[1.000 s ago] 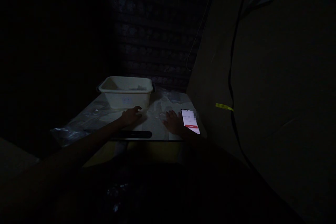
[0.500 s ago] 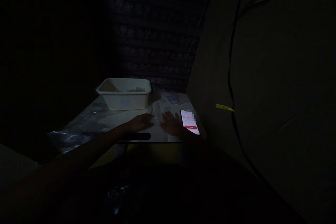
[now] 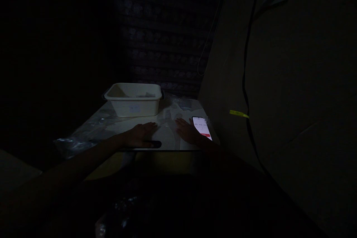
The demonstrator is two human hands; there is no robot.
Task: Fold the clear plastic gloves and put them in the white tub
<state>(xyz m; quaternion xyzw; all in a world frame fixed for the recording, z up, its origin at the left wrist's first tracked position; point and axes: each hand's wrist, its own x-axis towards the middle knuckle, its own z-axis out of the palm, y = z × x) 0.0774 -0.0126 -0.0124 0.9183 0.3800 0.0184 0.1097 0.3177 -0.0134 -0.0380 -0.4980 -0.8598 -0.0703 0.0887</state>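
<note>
In the dim head view my left hand (image 3: 138, 134) lies palm down on a pale table (image 3: 164, 139), fingers stretched out and nothing in them. Beneath its thumb side is a dark slot-like strip (image 3: 156, 144) near the table's front edge. My right hand (image 3: 186, 131) rests flat to the right, fingers extended, also holding nothing. Close beside it lies a phone (image 3: 200, 124), its lit screen showing a running timer and a red button partly covered by my right hand. A cream plastic tub (image 3: 136, 108) with side handles stands behind my left hand, something unclear inside.
Clear plastic film (image 3: 67, 145) lies at the table's left edge, with more crumpled plastic (image 3: 181, 102) at the back. On the right wall (image 3: 292, 81) hangs a black cable (image 3: 245, 63) with a yellow tag (image 3: 237, 113). Deep shadow hides the surroundings.
My left hand has moved left and spread its fingers. My right hand has shifted slightly right, now covering part of the phone's lower screen.
</note>
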